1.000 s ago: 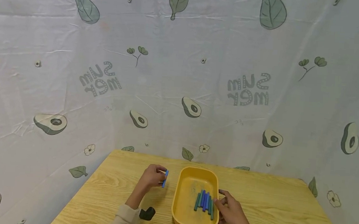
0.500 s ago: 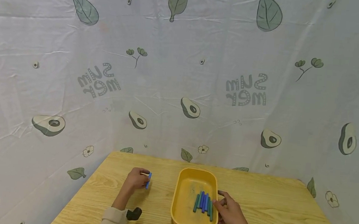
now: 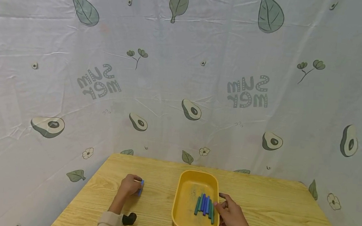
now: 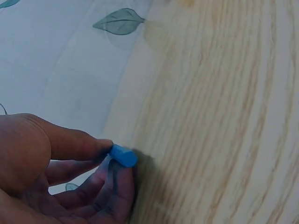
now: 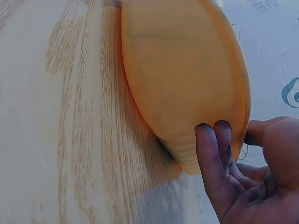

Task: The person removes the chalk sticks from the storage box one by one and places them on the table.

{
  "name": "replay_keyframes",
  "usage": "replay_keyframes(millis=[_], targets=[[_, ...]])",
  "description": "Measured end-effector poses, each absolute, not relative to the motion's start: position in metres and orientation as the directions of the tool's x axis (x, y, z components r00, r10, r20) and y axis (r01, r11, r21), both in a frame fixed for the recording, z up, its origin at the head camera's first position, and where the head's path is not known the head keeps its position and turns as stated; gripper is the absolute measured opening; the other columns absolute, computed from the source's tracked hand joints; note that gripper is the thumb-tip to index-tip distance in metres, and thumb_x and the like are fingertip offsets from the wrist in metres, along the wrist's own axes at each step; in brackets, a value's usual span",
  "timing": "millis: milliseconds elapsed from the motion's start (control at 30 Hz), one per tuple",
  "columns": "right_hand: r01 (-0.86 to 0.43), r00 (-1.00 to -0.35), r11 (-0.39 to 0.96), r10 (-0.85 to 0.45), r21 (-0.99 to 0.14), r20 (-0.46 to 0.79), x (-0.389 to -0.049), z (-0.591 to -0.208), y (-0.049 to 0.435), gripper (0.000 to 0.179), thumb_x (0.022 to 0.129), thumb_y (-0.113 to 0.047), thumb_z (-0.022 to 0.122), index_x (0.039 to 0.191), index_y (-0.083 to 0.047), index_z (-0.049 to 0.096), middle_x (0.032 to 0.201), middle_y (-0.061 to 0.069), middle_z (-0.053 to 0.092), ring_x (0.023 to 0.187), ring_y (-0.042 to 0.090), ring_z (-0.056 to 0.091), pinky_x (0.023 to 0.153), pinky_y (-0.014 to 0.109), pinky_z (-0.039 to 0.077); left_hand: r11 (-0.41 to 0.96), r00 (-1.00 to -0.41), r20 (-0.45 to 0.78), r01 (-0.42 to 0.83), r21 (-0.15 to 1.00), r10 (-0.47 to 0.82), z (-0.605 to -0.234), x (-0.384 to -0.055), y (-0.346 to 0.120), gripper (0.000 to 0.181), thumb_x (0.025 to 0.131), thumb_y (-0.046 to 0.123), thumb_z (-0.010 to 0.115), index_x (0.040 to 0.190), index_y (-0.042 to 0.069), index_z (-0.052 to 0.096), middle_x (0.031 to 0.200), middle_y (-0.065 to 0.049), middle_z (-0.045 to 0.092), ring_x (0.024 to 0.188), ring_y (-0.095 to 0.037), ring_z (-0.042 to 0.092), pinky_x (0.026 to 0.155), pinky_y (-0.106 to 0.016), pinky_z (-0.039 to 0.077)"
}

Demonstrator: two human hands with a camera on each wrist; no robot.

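In the head view my left hand is low over the left part of the table, pinching a light blue chalk stick between thumb and fingers. The left wrist view shows one end of this chalk stick poking out past smudged fingertips, close to the wood. My right hand grips the right side of a yellow plastic tray, thumb at its rim. From the right wrist, fingertips press the tray's outer wall. Several green, blue and violet chalk sticks lie side by side in the tray.
The wooden table carries the tray near its middle. Behind and beside it hangs a pale curtain printed with leaves and avocados. A black object is attached at the left wrist beside the beige sleeve.
My left hand has moved left, away from the tray, and down toward the table with the blue chalk stick. The right hand has kept its grip on the tray, which stays put.
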State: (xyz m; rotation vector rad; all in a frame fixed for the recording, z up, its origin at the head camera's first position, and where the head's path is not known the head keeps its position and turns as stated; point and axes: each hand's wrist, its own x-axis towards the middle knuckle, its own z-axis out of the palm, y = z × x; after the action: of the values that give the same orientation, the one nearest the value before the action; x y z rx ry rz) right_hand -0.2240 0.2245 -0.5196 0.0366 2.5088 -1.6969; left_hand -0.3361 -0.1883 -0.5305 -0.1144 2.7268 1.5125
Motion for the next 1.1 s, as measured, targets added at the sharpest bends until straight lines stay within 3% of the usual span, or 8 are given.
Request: replay_keyframes(millis=[633, 867, 1100], targets=[[0.087, -0.993, 0.387, -0.041, -0.918, -0.111, -0.224, -0.520, 0.223, 0.069, 0.110, -0.033, 0.063, 0.159, 0.009, 0.039, 0.102, 0.015, 0.070, 0.068, 0.026, 0.073, 0.056, 0.042, 0.064, 0.591, -0.998, 0.012, -0.024, 0.807, -0.057, -0.535, -0.330, -0.190, 0.040, 0.088, 0.002, 0.074, 0.123, -0.017, 0.069, 0.107, -0.031, 0.076, 0.082, -0.029, 0.075, 0.066, -0.039, 0.064], [0.076, -0.993, 0.394, -0.052, -0.916, -0.104, -0.225, -0.520, 0.225, 0.070, 0.109, -0.035, 0.063, 0.158, 0.009, 0.039, 0.102, 0.015, 0.070, 0.067, 0.026, 0.073, 0.055, 0.042, 0.063, 0.575, -0.999, 0.000, -0.028, 0.817, -0.049, -0.529, -0.328, -0.189, 0.039, 0.094, 0.006, 0.072, 0.125, -0.017, 0.067, 0.109, -0.030, 0.075, 0.080, -0.026, 0.073, 0.066, -0.039, 0.063], [0.066, -0.993, 0.390, -0.063, -0.919, -0.098, -0.225, -0.519, 0.227, 0.077, 0.108, -0.041, 0.064, 0.158, 0.011, 0.038, 0.101, 0.015, 0.070, 0.067, 0.026, 0.072, 0.054, 0.042, 0.063, 0.631, -0.999, 0.041, 0.036, 0.775, 0.008, -0.512, -0.331, -0.176, 0.050, 0.098, 0.016, 0.073, 0.135, -0.015, 0.063, 0.125, -0.037, 0.070, 0.109, -0.049, 0.072, 0.090, -0.058, 0.062]])
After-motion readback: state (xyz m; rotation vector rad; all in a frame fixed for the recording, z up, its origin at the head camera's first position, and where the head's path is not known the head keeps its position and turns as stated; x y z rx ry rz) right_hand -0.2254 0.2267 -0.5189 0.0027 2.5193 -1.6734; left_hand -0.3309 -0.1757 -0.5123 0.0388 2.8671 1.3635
